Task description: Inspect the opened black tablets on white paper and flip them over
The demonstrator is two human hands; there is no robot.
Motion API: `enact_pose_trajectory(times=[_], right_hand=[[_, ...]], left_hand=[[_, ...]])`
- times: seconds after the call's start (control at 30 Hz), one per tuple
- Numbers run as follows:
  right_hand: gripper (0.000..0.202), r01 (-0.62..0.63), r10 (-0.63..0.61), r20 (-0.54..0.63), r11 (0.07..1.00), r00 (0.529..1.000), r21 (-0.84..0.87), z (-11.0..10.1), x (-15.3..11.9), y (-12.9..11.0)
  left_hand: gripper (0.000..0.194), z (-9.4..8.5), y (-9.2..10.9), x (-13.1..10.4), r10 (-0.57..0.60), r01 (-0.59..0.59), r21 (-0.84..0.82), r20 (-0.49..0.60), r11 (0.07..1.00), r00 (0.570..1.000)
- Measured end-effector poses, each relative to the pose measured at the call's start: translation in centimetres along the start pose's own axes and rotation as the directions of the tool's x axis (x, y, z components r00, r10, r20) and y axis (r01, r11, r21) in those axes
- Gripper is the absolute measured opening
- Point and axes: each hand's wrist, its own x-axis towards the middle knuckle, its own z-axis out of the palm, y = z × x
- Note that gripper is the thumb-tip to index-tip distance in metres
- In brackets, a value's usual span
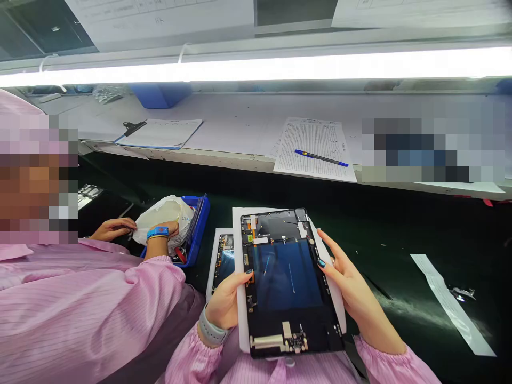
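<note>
1. Thin black rectangular device with a dark-blue panel and exposed circuit parts (pixel 288 277): held panel side up before the person's torso; cannot tell whether its lower end rests on anything.
2. Left hand (pixel 224 300): grip closed on the device's left side, thumb on the rim, other fingers mostly hidden.
3. Right hand (pixel 344 276): grip closed on the opposite side, thumb on the rim, index finger along the white flat sheet (pixel 237 232) beneath. Opposed holds probably steady both layers together.
4. The sheet shows at both sides of the device; presumably it cushions the underside.
5. Similar black device (pixel 226 265) at left, on another white sheet (pixel 212 269), partly covered from view.
6. Farther left: co-worker's hands (pixel 115 229) at a white plastic bag (pixel 154 216), within a blue plastic bin (pixel 202 218).
7. Right: long white strip (pixel 452 301) on the dark-green tabletop (pixel 386 234).
8. White shelf (pixel 236 125): blue-and-black pen (pixel 322 158) across a printed form (pixel 310 137), likely kept within reach.
</note>
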Motion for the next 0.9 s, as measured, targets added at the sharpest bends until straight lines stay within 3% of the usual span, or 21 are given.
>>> enact_pose_trajectory(times=[0.1,0.2,0.3,0.4,0.57,0.67,0.77,0.9], right_hand=[[0.051,-0.096,0.105,0.154,0.993,0.982,-0.067,-1.3,-0.2,1.6],[0.050,-0.194,0.231,0.254,0.968,0.939,-0.160,-2.5,-1.0,3.4],[0.067,-0.278,0.339,0.215,0.923,0.916,-0.267,-3.2,-1.7,5.4],[0.072,-0.289,0.360,0.161,0.894,0.919,-0.343,-3.7,-1.7,7.8],[0.068,-0.252,0.314,0.070,0.858,0.947,-0.447,-3.7,-0.8,11.8],[0.063,-0.202,0.262,0.043,0.828,0.964,-0.523,-2.7,-0.3,13.8],[0.061,-0.123,0.189,0.051,0.794,0.981,-0.595,-1.1,0.1,15.4],[0.061,-0.017,0.097,0.082,0.743,0.992,-0.669,0.6,0.4,16.3]], left_hand=[[0.027,-0.9,0.8,0.8,-0.031,0.031,-0.006,0.085,0.999,0.996],[0.036,-2.2,1.5,2.2,-0.044,0.044,-0.001,0.126,0.999,0.991],[0.040,-3.7,1.7,4.1,-0.061,0.051,0.087,0.110,0.995,0.992],[0.042,-5.5,1.3,6.4,-0.044,0.039,0.251,0.012,0.967,0.999],[0.028,-9.2,0.5,9.9,0.127,-0.060,0.403,-0.142,0.913,0.982],[0.036,-11.4,0.4,11.0,0.305,-0.160,0.520,-0.206,0.839,0.930],[0.037,-13.6,0.4,11.4,0.467,-0.214,0.637,-0.260,0.741,0.845],[0.042,-16.2,0.3,11.2,0.577,-0.220,0.730,-0.279,0.646,0.767]])
